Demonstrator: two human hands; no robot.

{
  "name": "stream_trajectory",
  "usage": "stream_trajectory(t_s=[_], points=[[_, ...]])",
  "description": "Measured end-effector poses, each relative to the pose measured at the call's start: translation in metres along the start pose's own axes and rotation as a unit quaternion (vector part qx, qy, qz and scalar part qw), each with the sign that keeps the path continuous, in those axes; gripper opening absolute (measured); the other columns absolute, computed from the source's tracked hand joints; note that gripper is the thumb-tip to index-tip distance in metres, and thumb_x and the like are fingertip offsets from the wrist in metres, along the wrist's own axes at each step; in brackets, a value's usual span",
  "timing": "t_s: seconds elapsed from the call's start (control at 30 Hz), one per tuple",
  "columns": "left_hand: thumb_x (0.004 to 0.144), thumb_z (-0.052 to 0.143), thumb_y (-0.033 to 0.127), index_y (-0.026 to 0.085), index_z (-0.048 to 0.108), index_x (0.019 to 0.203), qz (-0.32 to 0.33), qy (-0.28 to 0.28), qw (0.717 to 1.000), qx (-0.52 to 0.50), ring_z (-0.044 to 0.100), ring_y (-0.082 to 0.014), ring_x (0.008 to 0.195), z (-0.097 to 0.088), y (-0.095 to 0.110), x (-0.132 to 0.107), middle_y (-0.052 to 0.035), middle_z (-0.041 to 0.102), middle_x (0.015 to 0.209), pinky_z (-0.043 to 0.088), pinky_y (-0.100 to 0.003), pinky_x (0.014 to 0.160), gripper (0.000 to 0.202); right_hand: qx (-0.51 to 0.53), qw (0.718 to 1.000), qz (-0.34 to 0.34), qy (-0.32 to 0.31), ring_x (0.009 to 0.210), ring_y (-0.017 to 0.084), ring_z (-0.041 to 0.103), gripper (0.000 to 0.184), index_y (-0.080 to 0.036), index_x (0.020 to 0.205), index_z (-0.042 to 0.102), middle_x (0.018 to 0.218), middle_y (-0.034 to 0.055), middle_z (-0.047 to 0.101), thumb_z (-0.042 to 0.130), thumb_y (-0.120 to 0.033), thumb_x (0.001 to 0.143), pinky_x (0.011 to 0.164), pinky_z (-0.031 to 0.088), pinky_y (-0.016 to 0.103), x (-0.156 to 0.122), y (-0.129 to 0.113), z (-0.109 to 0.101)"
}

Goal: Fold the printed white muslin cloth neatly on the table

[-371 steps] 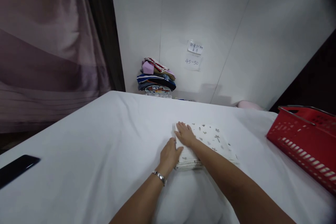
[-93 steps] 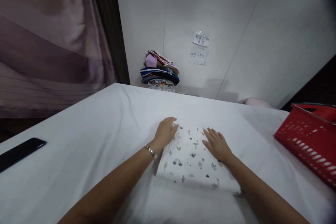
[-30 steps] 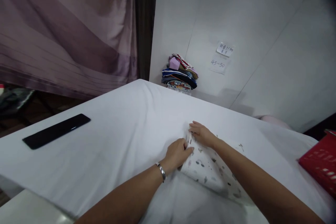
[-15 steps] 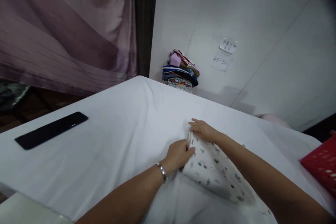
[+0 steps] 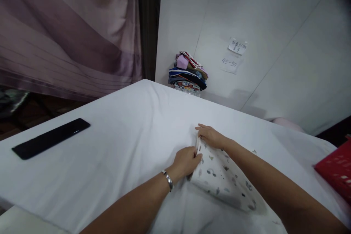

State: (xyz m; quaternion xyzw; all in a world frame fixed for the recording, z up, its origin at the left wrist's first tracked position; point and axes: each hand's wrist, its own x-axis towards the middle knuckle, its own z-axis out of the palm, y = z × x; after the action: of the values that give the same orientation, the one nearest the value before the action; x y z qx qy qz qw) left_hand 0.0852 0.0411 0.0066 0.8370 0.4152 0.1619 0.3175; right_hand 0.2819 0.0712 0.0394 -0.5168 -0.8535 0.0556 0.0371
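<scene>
A folded white cloth (image 5: 223, 181) with small printed figures lies on the white-covered table (image 5: 123, 142), its left edge raised off the surface. My left hand (image 5: 185, 161), with a metal bracelet on the wrist, is closed on the near part of that edge. My right hand (image 5: 210, 136) pinches the far part of the same edge, with its forearm lying over the cloth.
A black phone (image 5: 51, 138) lies at the table's left. A stack of folded coloured clothes (image 5: 188, 74) sits against the white wall, below two paper notes (image 5: 233, 55). A red basket (image 5: 336, 168) stands at the right edge. A purple curtain (image 5: 68, 29) hangs left.
Both hands have come to the cloth's left edge, closed on it and lifted it slightly. Over the last half second almost nothing has moved.
</scene>
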Motion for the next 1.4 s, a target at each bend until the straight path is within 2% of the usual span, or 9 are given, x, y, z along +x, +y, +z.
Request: stream_trajectory(t_s=[0.17,0.37,0.63,0.8,0.93,1.07,1.17,1.3,1.4], points=[[0.082,0.04,0.036,0.019,0.057,0.07,-0.003,-0.011,1.0,0.021,0.053,-0.0144,0.064,-0.001,0.002,0.0,-0.0015,0.062,0.071,0.03,-0.024,0.055,0.027,-0.006,1.0,0.005,-0.024,0.131,0.025,0.03,0.039,-0.023,0.116,0.056,0.135,0.0063,0.045,0.042,-0.01,0.082,0.101,0.032,0.046,0.003,0.003,0.003],[0.083,0.041,0.04,0.019,0.056,0.069,0.015,0.005,1.0,0.008,0.051,-0.0139,0.062,0.002,-0.002,-0.001,-0.0008,0.061,0.07,0.028,-0.024,0.054,0.029,-0.006,0.999,0.001,-0.05,0.13,0.026,0.031,0.03,-0.021,0.097,0.064,0.132,0.0073,0.049,0.045,-0.006,0.079,0.101,0.032,0.046,0.005,-0.002,-0.006],[0.089,0.028,0.044,0.018,0.058,0.073,0.021,-0.002,1.0,-0.018,0.055,-0.0155,0.065,0.0,0.003,-0.003,-0.0031,0.064,0.074,0.033,-0.025,0.055,0.043,0.011,0.998,0.007,-0.056,0.132,0.025,0.027,0.03,-0.018,0.094,0.062,0.132,0.0089,0.049,0.045,-0.002,0.077,0.101,0.031,0.045,0.0,-0.003,-0.019],[0.09,0.024,0.04,0.018,0.064,0.083,-0.012,-0.015,0.999,0.048,0.06,-0.0196,0.075,-0.002,0.005,-0.003,-0.0079,0.067,0.082,0.039,-0.028,0.064,0.046,-0.01,0.996,0.019,-0.089,0.13,0.028,0.032,0.028,-0.019,0.093,0.065,0.131,0.0088,0.049,0.044,-0.006,0.08,0.1,0.032,0.046,0.011,-0.007,-0.014],[0.09,0.022,0.038,0.017,0.066,0.088,-0.006,-0.013,0.995,0.096,0.061,-0.0229,0.082,0.0,0.004,-0.004,-0.0104,0.068,0.086,0.042,-0.032,0.07,0.049,-0.018,0.994,0.006,-0.109,0.127,0.029,0.036,0.029,-0.02,0.093,0.067,0.128,0.007,0.053,0.042,-0.009,0.082,0.099,0.033,0.048,0.02,-0.006,-0.005],[0.09,0.022,0.039,0.018,0.066,0.086,0.001,-0.012,0.994,0.107,0.062,-0.0234,0.081,0.0,0.004,-0.004,-0.0092,0.068,0.086,0.043,-0.033,0.069,0.049,0.018,0.997,0.021,-0.066,0.129,0.027,0.034,0.033,-0.022,0.104,0.065,0.131,0.0056,0.05,0.044,-0.011,0.081,0.102,0.033,0.046,0.017,0.001,0.004],[0.09,0.022,0.039,0.02,0.067,0.086,0.001,-0.016,0.994,0.108,0.062,-0.0225,0.08,-0.001,0.005,-0.005,-0.0081,0.069,0.086,0.043,-0.032,0.068,0.048,0.042,0.997,0.058,0.02,0.13,0.024,0.031,0.042,-0.019,0.124,0.053,0.137,0.0074,0.042,0.043,-0.015,0.083,0.106,0.03,0.044,0.002,0.006,0.009],[0.09,0.021,0.038,0.019,0.067,0.088,-0.001,-0.018,0.993,0.119,0.062,-0.0221,0.081,-0.002,0.006,-0.005,-0.0085,0.069,0.087,0.043,-0.032,0.069,0.049,0.035,0.989,0.087,0.114,0.132,0.024,0.027,0.045,-0.015,0.131,0.044,0.14,0.0108,0.037,0.038,-0.023,0.087,0.107,0.027,0.045,-0.025,0.001,0.019],[0.091,0.021,0.037,0.019,0.066,0.088,-0.007,-0.021,0.992,0.121,0.062,-0.0222,0.082,-0.002,0.007,-0.004,-0.0091,0.068,0.088,0.042,-0.032,0.07,0.049,0.028,0.989,0.097,0.107,0.133,0.025,0.025,0.047,-0.016,0.133,0.04,0.142,0.0122,0.034,0.037,-0.031,0.089,0.106,0.025,0.047,-0.036,-0.013,0.031]])
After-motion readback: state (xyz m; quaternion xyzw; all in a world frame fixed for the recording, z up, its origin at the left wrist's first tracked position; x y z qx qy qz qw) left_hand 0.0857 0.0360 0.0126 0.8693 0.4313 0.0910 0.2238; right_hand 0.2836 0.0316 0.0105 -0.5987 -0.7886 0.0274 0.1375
